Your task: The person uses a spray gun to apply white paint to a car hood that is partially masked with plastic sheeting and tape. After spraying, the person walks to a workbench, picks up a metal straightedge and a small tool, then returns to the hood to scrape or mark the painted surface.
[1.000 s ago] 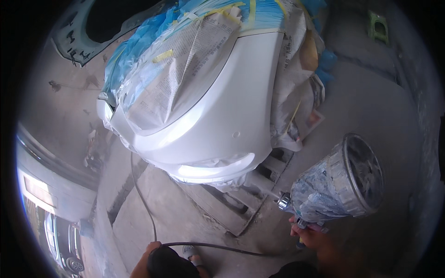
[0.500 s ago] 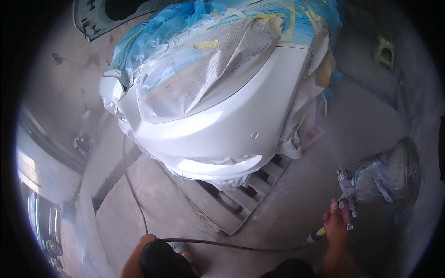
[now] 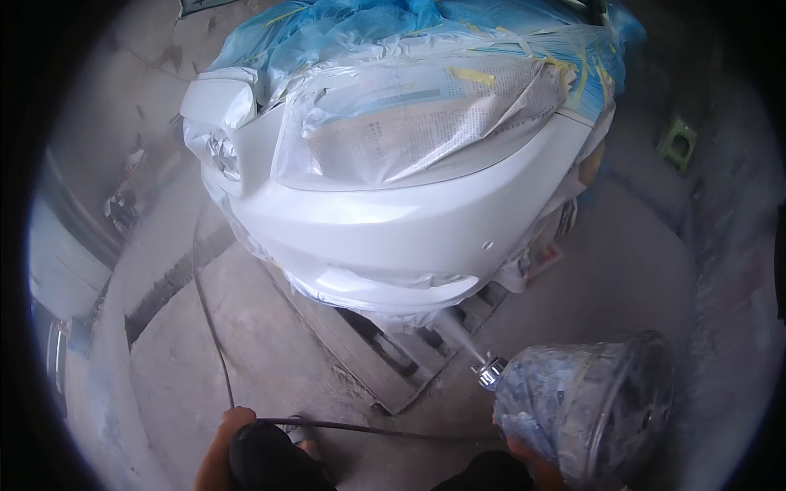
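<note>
My left hand (image 3: 237, 419) is closed around a dark air hose (image 3: 368, 428) at the lower left. At the lower right my right hand (image 3: 524, 454) grips a spray gun (image 3: 491, 372), mostly hidden behind its large, paint-smeared cup (image 3: 585, 401). The cup lies tilted on its side. A pale mist leaves the gun's nozzle toward the lower edge of a glossy white car body part (image 3: 393, 237), with a gap between them. Newspaper (image 3: 442, 123) and yellow tape cover the middle of that part, and blue plastic film (image 3: 352, 33) covers its far side.
Under the white part lies a wooden pallet (image 3: 352, 352) on a concrete floor (image 3: 188, 344). A small green stool (image 3: 678, 146) stands at the far right. The hose runs up the left side over the floor. My foot (image 3: 301, 430) shows beside my left knee.
The spray gun and my right hand have swung left and nearer, with the nozzle now below the white part's lower edge. The view has shifted. My left hand still holds the hose.
</note>
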{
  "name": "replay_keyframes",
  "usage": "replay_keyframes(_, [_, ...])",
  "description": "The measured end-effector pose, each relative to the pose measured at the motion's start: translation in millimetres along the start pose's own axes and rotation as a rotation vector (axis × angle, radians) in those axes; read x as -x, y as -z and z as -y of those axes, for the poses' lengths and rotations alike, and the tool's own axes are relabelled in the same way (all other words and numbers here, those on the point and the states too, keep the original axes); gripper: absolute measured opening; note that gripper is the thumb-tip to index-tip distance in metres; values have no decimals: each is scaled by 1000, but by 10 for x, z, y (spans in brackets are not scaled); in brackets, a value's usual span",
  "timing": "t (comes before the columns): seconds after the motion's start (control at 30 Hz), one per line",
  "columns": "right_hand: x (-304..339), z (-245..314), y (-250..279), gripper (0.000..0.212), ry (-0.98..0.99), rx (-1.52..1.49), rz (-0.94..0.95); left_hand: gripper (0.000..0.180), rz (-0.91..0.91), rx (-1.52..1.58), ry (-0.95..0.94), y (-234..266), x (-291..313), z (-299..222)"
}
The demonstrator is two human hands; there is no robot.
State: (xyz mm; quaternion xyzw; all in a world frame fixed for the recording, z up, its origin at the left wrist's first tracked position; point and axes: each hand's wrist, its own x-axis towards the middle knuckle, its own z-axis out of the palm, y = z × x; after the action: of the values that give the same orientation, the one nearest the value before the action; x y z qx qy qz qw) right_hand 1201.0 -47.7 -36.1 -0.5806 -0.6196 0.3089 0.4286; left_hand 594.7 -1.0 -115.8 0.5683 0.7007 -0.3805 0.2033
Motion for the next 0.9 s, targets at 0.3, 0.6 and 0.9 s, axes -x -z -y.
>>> replay_keyframes(0.3, [257, 731, 252, 32, -483, -320, -494, 26, 37, -62, -201, 168, -160, 26])
replay_keyframes(0.6, [-282, 784, -244, 21, -75, -121, 219, 28, 123, -31, -169, 184, -207, 200])
replay_keyframes(0.9, [-144, 1009, 523, 24, -467, -376, -559, 29, 108, -43, -164, 144, -180, 169])
